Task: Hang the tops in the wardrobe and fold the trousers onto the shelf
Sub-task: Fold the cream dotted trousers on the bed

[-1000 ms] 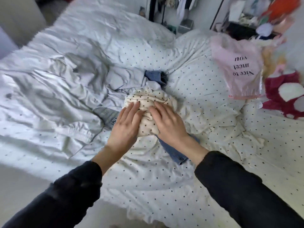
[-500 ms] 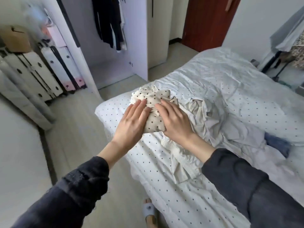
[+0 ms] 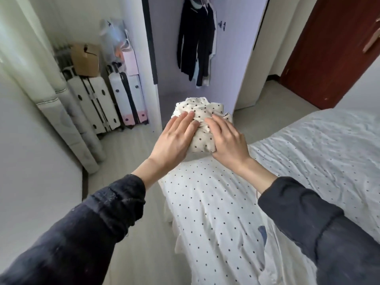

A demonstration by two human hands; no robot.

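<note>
- Bedroom floor (image 3: 141,233) and the corner of a bed under a polka-dot sheet (image 3: 216,212) are filling the near field; two dark sleeves are reaching forward over them.
- Left hand (image 3: 173,140) is cupping the left side of the folded bundle (image 3: 200,120), fingers nearly straight and laid along the cloth; whether the thumb is hooked underneath cannot be told.
- Right hand (image 3: 228,142) is pressing the right side of the same bundle, fingers lightly bent over the top, thumb tucked at the lower edge.
- Folded bundle, a cream dotted garment judged to be the trousers, is being carried between both palms, off the bed and just past its corner, in line with the wardrobe.
- For a clean placement, both palms should be keeping even inward pressure so the layers are not sliding apart; support under the bundle is advisable before release.
- Wardrobe (image 3: 236,58) is standing open ahead, with dark tops (image 3: 195,44) hanging inside; no shelf is showing in this view, so the landing spot must be found first.
- Suitcases (image 3: 115,99) and a cardboard box (image 3: 85,59) are standing left of the wardrobe, well apart from the carrying path.
</note>
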